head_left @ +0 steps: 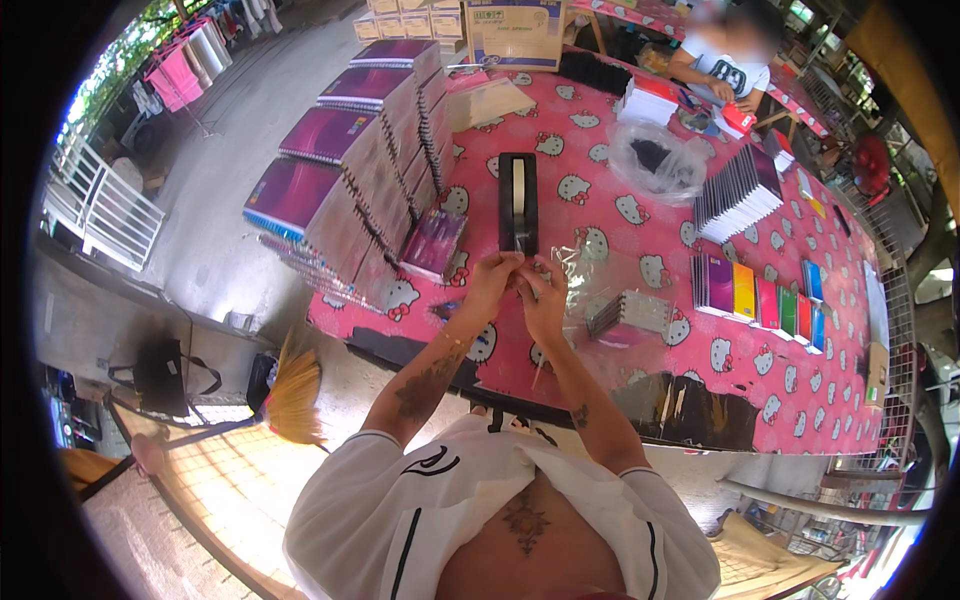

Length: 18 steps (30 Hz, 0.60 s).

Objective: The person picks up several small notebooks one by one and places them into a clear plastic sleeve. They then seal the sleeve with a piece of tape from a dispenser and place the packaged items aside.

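Observation:
Both my hands meet just in front of a long black tape dispenser [518,200] that holds a pale roll of tape. My left hand [492,284] is closed, its fingertips pinched close to the dispenser's near end. Beside it my right hand [543,292] is also closed in a pinch; whatever is between the fingertips is too small to make out. Clear plastic wrap [578,275] lies right of my right hand, next to a small pack of spiral notebooks [635,315]. A purple notebook pack [434,242] sits left of the dispenser.
Tall stacks of purple spiral notebooks [335,135] stand at the table's left edge. Colourful small notebooks [745,288], a dark-covered row [738,195] and a clear plastic bag [655,160] lie to the right. Cartons [515,38] stand behind; another person [730,65] handles a red booklet.

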{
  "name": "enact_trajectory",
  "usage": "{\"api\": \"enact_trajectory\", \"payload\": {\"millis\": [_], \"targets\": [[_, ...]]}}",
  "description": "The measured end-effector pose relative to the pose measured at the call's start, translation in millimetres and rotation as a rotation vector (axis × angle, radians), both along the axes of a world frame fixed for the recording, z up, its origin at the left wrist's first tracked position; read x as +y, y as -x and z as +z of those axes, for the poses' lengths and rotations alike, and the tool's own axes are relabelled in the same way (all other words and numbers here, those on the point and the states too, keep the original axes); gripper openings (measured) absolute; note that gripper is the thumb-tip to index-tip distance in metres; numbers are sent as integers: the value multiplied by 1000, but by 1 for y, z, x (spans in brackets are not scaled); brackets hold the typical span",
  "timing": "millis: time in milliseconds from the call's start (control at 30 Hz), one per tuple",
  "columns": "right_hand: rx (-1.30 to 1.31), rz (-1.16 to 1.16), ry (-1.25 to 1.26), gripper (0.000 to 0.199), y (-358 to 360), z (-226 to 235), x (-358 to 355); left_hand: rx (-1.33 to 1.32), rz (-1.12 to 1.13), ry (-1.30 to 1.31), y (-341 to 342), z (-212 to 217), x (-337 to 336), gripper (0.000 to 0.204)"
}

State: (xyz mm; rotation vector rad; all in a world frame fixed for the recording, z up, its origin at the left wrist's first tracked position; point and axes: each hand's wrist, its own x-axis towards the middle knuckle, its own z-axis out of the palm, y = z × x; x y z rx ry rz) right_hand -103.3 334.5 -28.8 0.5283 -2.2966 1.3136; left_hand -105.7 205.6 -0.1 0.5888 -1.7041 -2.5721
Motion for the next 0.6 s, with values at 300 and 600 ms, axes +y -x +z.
{"api": "enact_trajectory", "payload": {"millis": [300, 600], "targets": [[-690, 273, 696, 37, -73, 30, 49, 303, -129, 1318, -41, 23, -31, 17], [-990, 644, 1352, 30, -99, 41, 28, 319, 65, 1392, -146, 74, 51, 42]]}}
